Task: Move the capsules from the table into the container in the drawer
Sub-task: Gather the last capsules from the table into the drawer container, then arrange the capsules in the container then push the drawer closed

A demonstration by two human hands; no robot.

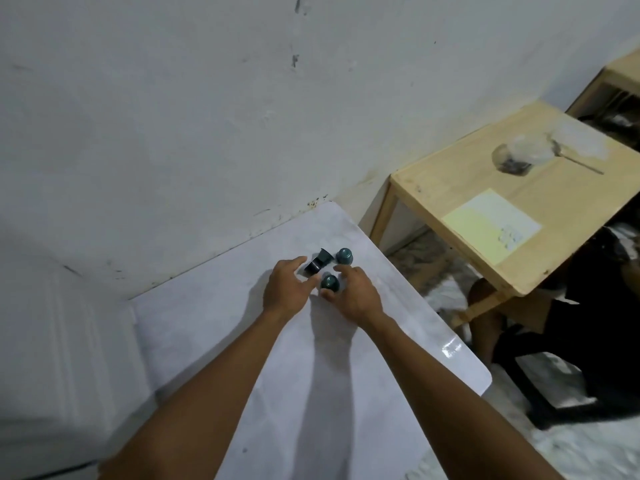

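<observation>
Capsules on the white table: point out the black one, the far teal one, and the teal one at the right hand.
black capsule (pixel 316 264), head view, on its side wall
far teal capsule (pixel 344 255), head view, domed top
near teal capsule (pixel 329 283), head view, domed top

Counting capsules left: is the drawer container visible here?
No: only the white table with capsules and both hands shows; no drawer.

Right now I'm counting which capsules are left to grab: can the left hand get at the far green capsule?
Probably yes. The left hand is beside the black capsules; the far green capsule stands uncovered just beyond them.
</observation>
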